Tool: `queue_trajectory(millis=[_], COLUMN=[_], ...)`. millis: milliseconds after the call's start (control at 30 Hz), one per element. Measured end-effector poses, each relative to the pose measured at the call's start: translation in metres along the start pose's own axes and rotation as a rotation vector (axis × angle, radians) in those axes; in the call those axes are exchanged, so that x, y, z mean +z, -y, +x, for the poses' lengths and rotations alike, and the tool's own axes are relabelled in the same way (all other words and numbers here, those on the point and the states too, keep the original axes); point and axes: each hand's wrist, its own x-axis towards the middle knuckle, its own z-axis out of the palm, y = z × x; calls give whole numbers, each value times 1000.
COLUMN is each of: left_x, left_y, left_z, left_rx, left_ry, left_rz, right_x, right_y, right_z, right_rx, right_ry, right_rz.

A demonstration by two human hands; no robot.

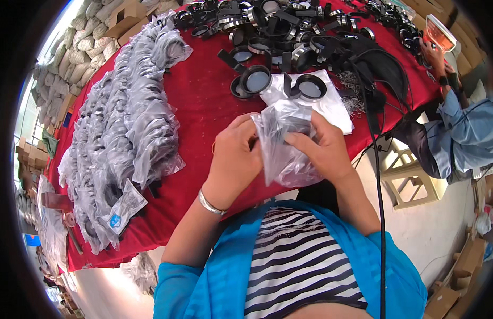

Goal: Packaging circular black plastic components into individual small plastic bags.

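Two hands, left hand [237, 159] and right hand [320, 149], one clear bag [282, 143]

Daylight was bright and came from the upper left, where the picture washed out to white. Glare shone on the clear plastic bags [124, 117]. The fisheye bent the table's [204, 101] edges, and a black rim ringed the slightly soft view.

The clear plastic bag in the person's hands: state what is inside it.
Through the clear plastic bag, held by the left hand and right hand, a dark object shows near the top. Crinkled plastic and fingers cover the rest, so its shape cannot be told.
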Motion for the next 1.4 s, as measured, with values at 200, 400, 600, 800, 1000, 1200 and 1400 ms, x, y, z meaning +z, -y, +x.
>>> queue_trajectory(millis=[200,400,600,800,1000,1200,1400], left_x=[-2,-48,-17,9,13,10,3], left_y=[-30,-7,-43,-12,5,7,21], left_z=[-9,-18,17,-2,4,8,10], left_rx=[-75,-262,322,-56,-343,-316,-582], left_ry=[-113,-31,-24,43,-149,-180,-26], left_rz=[-233,-166,197,12,-375,-467,-745], right_x=[-3,-12,4,5,7,7,20], right_y=[-11,-8,-7,9,5,8,17], right_z=[3,9,-5,-4,-7,-8,-13], right_rx=[244,62,42,-3,207,66,-228], right_ry=[-106,-258,-102,-159,139,265,408], right_rz=[303,372,-89,-35,-79,-145,-433])
